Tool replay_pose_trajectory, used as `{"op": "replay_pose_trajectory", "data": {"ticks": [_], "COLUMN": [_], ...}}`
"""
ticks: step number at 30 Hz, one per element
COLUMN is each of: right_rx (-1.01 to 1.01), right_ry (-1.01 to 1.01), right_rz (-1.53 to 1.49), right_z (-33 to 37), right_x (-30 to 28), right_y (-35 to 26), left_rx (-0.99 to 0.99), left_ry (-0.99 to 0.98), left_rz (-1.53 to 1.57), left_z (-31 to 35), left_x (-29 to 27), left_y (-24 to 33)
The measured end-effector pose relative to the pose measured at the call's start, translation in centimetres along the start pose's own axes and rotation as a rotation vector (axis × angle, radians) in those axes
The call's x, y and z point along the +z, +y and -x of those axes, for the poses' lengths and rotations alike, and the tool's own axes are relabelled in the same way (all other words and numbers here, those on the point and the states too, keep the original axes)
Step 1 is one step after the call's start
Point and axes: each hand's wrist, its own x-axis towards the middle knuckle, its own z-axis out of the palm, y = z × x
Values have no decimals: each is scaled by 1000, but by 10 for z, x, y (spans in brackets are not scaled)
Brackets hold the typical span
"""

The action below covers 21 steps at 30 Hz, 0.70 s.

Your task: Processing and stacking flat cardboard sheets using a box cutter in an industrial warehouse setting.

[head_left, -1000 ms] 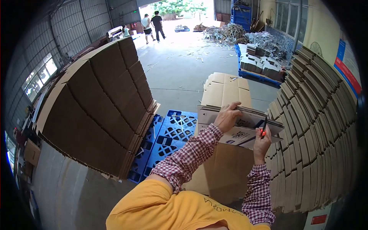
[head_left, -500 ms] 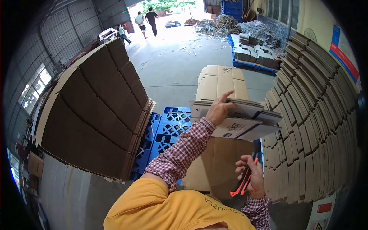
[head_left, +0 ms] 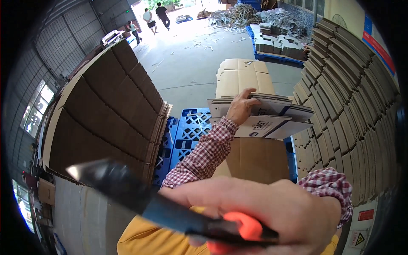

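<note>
My left hand (head_left: 243,108) grips the top edge of several flat carton blanks (head_left: 278,126), white with dark blue print and brown edges. They stand on edge, slightly fanned, above a brown cardboard sheet (head_left: 259,157). Large and close in the lower part of the view, my right hand (head_left: 272,202) is closed round a hand tool (head_left: 170,214). That tool has a black body, red-orange parts and a dark tapering end with a shiny tip pointing left. Blur hides its exact kind, and most of its grip is behind my fingers.
Tall cardboard stacks rise at the left (head_left: 106,114) and at the right (head_left: 352,123). A blue plastic pallet (head_left: 187,144) lies between them. Beyond the blanks stands another brown cardboard stack (head_left: 244,76). Scrap piles (head_left: 238,16), a loaded pallet (head_left: 276,46) and several people are farther off.
My right hand has risen toward the camera, and the tool now points left instead of up. My left hand keeps its hold on the blanks. The view has shifted a little.
</note>
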Motion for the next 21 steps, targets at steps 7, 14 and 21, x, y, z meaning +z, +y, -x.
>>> {"op": "replay_pose_trajectory", "data": {"ticks": [7,14,21], "right_rx": [26,100,122], "right_ry": [-39,40,25], "right_rz": [-34,-88,-96], "right_z": [34,8,-2], "right_x": [5,29,25], "right_y": [10,22,34], "left_rx": [-4,-16,18], "left_ry": [-12,39,56], "left_rz": [6,21,27], "left_z": [4,9,-3], "left_x": [3,-5,14], "left_y": [0,-4,2]}}
